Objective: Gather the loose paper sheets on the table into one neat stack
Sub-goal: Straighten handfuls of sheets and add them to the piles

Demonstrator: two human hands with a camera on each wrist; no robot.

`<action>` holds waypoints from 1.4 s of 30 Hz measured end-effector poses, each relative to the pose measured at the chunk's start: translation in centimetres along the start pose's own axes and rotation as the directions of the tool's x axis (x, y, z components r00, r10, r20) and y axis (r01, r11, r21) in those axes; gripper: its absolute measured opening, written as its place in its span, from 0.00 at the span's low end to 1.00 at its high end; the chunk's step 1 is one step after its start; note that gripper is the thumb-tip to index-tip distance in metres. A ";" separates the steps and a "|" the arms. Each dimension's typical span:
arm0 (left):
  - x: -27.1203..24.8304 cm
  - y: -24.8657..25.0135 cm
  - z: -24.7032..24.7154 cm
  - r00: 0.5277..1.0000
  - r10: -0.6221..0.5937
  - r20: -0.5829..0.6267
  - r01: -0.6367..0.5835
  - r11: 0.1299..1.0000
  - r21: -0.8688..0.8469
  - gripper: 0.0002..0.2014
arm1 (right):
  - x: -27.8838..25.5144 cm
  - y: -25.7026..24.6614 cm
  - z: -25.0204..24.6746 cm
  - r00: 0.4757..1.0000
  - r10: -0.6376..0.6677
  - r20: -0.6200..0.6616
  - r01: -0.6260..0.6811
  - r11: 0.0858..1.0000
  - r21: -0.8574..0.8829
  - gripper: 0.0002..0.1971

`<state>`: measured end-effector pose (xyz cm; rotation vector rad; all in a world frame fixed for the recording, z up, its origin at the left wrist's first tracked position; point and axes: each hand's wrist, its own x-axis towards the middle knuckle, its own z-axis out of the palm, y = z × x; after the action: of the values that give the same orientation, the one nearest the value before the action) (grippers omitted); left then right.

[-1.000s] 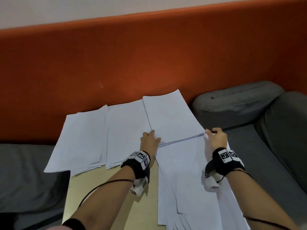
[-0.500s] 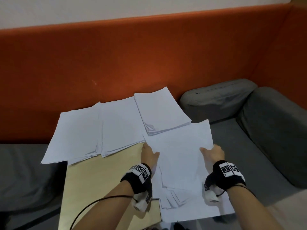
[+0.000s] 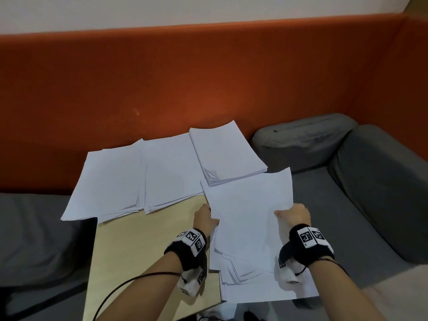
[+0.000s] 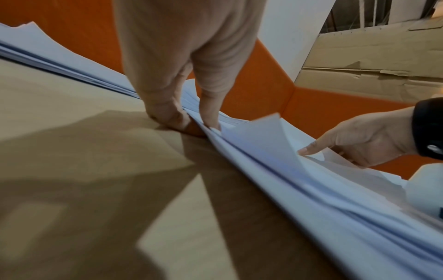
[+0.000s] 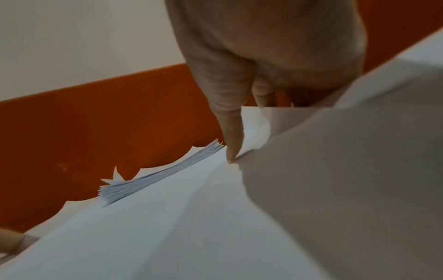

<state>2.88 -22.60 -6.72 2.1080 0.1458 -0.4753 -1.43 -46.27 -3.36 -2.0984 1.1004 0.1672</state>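
1. The left hand (image 3: 205, 218) pinches the left edge of a loose bundle of white sheets (image 3: 250, 218), thumb on top and fingers curled beneath; the left wrist view shows that thumb (image 4: 210, 106) pressing down on the paper edge.
2. The right hand (image 3: 294, 215) grips the bundle's right edge, thumb over the top sheet and fingers tucked under it.
3. The bundle lies at the right side of the light wooden desk (image 3: 143, 246), its sheets fanned and uneven at the near end and overhanging the desk's right edge.
4. A tidier stack (image 3: 225, 154) sits at the far right of the desk, its near edge just beside the bundle's far edge.
5. Two more spreads of paper lie along the far edge: a middle pile (image 3: 170, 172) and a left pile (image 3: 108, 179) that overhangs the desk.
6. An orange backrest (image 3: 208, 84) rises behind, with grey cushions (image 3: 303, 140) on the right.
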 end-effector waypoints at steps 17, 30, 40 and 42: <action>-0.5 -0.1 -0.7 0.999 0.050 0.013 -0.051 0.999 0.019 0.09 | -0.4 0.5 0.9 0.997 0.015 0.075 -0.034 0.966 0.257 0.23; -1.9 -0.5 -2.4 0.998 -0.030 0.060 0.026 0.997 0.078 0.21 | -3.1 1.5 0.1 0.902 -0.168 0.398 -0.111 0.802 0.588 0.23; -4.0 -0.9 -2.7 0.999 0.017 0.045 0.014 0.795 -0.607 0.35 | -4.0 0.1 -3.8 0.709 -0.438 0.553 0.165 0.865 0.474 0.40; -4.7 -0.2 -3.7 0.995 0.096 0.037 -0.044 0.714 -0.699 0.28 | -4.4 -1.2 -4.4 0.707 -0.482 0.517 0.234 0.850 0.472 0.36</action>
<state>-0.48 -19.02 -3.19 1.3344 0.1715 -0.3680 -4.26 -45.91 2.34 -1.6690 0.2644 0.3910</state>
